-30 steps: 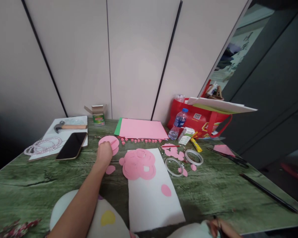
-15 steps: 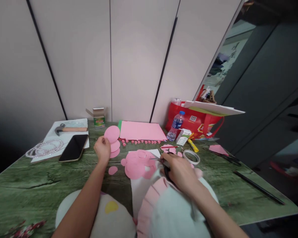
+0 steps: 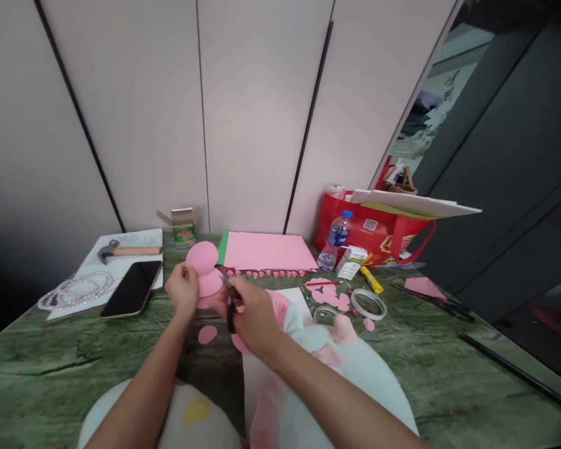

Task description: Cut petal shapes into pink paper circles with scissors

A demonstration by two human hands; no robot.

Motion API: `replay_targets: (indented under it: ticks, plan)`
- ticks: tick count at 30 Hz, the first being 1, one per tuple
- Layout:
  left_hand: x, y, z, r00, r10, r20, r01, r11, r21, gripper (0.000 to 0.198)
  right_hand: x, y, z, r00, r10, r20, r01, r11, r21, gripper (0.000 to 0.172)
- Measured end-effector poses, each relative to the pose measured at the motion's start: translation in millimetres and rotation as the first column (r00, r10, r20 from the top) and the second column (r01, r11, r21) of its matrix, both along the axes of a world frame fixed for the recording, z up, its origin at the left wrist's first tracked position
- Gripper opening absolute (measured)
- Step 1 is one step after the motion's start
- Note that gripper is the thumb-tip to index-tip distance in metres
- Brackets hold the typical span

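Observation:
My left hand (image 3: 183, 289) pinches a pink paper circle (image 3: 202, 257) and holds it upright above the green table (image 3: 51, 349). More pink circles (image 3: 210, 284) lie just behind it. My right hand (image 3: 251, 313) is closed round the dark handles of a pair of scissors (image 3: 230, 304), whose blades point up toward the circle. A small pink cut-out (image 3: 207, 334) lies on the table below both hands. A white sheet (image 3: 294, 295) with pink rings sits behind my right hand, mostly hidden.
A phone (image 3: 131, 288), hammer (image 3: 124, 251) and bead strings (image 3: 72, 290) lie at left. Pink and green paper sheets (image 3: 266, 251), a small box (image 3: 183, 226), a water bottle (image 3: 335, 240), red bag (image 3: 378, 231), tape rolls (image 3: 367, 303) and a glue stick (image 3: 371, 279) stand behind. Black rods (image 3: 518, 370) lie at right.
My left hand lifted the pink circle off the table and holds it up. My right hand came up from the bottom edge with the scissors and moved left to the circle.

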State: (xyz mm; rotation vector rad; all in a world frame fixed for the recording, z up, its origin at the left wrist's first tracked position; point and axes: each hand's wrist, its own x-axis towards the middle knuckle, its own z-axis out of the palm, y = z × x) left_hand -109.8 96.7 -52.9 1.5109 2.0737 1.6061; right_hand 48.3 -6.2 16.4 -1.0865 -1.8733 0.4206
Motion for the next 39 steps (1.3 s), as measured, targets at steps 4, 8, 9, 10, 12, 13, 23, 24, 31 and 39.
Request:
replay_targets:
  ticks: [4,8,9,10,12,13,23,24,31,39]
  plan:
    - [4,5,11.4,0.997,0.004,0.073,-0.01,0.997,0.075,0.02,55,22,-40.2,0.97,-0.186,-0.157,0.157,0.971,-0.183,0.009]
    - [27,6,32.7,0.985,-0.102,0.137,0.08,0.983,0.163,0.017,87,41,-47.4,0.962,-0.2,-0.187,0.151,0.958,-0.244,0.018]
    - [34,5,38.5,0.979,-0.141,0.146,0.114,0.977,0.183,0.017,88,44,-47.5,0.97,-0.158,-0.183,0.106,0.958,-0.268,0.02]
    - [41,4,44.0,0.973,-0.169,0.156,0.136,0.97,0.201,0.017,89,45,-47.5,0.98,-0.095,-0.173,0.041,0.954,-0.296,0.021]
    - [52,0,52.8,0.962,-0.208,0.178,0.165,0.959,0.228,0.017,89,45,-47.2,0.987,0.084,-0.137,-0.128,0.926,-0.355,0.021]
    - [55,-2,55.7,0.957,-0.218,0.192,0.171,0.957,0.236,0.016,89,44,-46.5,0.976,0.188,-0.114,-0.218,0.897,-0.385,0.02]
    - [60,-6,48.1,0.874,-0.256,0.414,0.153,0.952,0.265,0.012,114,-12,18.6,0.667,0.453,0.591,-0.146,0.858,-0.493,0.022]
    - [63,-5,47.1,0.857,-0.267,0.44,0.157,0.95,0.271,0.011,119,-18,21.7,0.679,0.396,0.618,-0.071,0.874,-0.481,0.024]
    - [85,1,38.9,0.74,-0.357,0.57,0.221,0.93,0.295,0.012,136,-5,1.1,0.956,0.12,0.269,0.056,0.821,-0.568,0.017]
    - [88,1,38.4,0.63,-0.321,0.707,0.173,0.946,0.274,0.012,25,51,58.7,0.562,-0.229,-0.795,-0.147,0.918,-0.369,0.019]
